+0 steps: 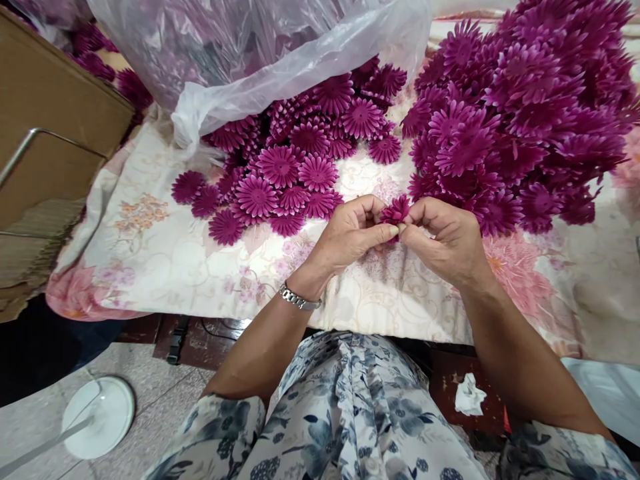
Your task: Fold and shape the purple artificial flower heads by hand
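Centrally: flower, one, purple, small, held just above the table's front half, directly between the two sets of fingertips; petals upward and bunched, a little more purple showing below the thumbs; roughly round as seen, so no long axis can be read, and any stem is hidden. Left hand: at the flower's left side, thumb and forefinger closed in a pinch on it, thumb tip laid across its lower front. Right hand: at its right side, thumb and forefinger tips brought together at the petal edge, likewise a narrow pinch; neither hand clearly nearer, both touching. Watch: metal band, left wrist. Loose blooms: many, flat, open-faced, spread beyond the left hand, some stacked on edge. Bag: clear plastic, rim crumpled over the far side of those blooms; purple and dull shapes dim through the film, count not readable. Heap: fuller purple flowers, piled beyond the right hand, well above the cloth. Cloth: pale, floral print, under everything named. Carton: brown, far left, interior not visible; further purple flowers just beside its far edge. Tissue: white, crumpled, below the table edge, right of the lap.
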`<action>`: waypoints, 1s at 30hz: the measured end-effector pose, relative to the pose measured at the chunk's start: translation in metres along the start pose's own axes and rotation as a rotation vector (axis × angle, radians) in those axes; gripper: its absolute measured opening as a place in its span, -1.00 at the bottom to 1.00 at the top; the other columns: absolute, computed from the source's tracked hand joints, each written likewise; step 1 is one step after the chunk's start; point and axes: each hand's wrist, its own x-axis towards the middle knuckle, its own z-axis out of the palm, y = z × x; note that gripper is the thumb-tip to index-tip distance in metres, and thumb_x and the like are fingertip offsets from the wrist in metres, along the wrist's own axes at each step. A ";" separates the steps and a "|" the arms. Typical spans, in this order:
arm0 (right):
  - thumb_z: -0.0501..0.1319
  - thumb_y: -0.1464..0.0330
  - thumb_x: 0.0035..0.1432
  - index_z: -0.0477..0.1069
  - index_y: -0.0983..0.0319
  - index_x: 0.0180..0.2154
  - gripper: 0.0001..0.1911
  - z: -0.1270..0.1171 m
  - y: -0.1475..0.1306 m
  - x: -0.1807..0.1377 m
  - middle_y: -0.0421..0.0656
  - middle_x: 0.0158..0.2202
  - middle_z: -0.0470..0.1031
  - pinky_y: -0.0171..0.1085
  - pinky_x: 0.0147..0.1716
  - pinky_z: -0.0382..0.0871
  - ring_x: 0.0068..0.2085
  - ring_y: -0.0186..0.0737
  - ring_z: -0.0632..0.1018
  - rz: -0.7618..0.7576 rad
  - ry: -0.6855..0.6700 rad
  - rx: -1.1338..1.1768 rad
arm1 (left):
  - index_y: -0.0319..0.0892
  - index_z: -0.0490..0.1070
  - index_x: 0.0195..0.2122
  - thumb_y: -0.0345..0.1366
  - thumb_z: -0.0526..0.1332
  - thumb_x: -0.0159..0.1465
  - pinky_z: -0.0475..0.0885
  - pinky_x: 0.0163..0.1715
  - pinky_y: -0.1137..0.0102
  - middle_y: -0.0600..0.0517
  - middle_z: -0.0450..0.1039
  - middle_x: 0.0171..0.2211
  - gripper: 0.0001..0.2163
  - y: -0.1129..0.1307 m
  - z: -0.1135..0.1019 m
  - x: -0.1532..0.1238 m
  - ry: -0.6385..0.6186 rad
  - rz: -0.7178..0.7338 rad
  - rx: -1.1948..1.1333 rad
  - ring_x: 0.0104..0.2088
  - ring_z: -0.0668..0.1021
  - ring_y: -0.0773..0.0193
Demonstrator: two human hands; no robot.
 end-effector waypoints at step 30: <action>0.21 0.47 -0.05 0.38 0.23 -0.50 -0.95 -0.004 0.007 0.006 -0.28 -0.55 0.36 -0.37 -0.50 0.16 -0.51 -0.44 0.33 0.145 -0.129 0.343 | -0.22 0.21 -0.60 -0.46 0.23 -0.13 0.39 -0.73 0.50 0.19 0.30 -0.70 -0.84 0.007 -0.001 -0.001 0.074 -0.114 -0.049 -0.75 0.44 0.41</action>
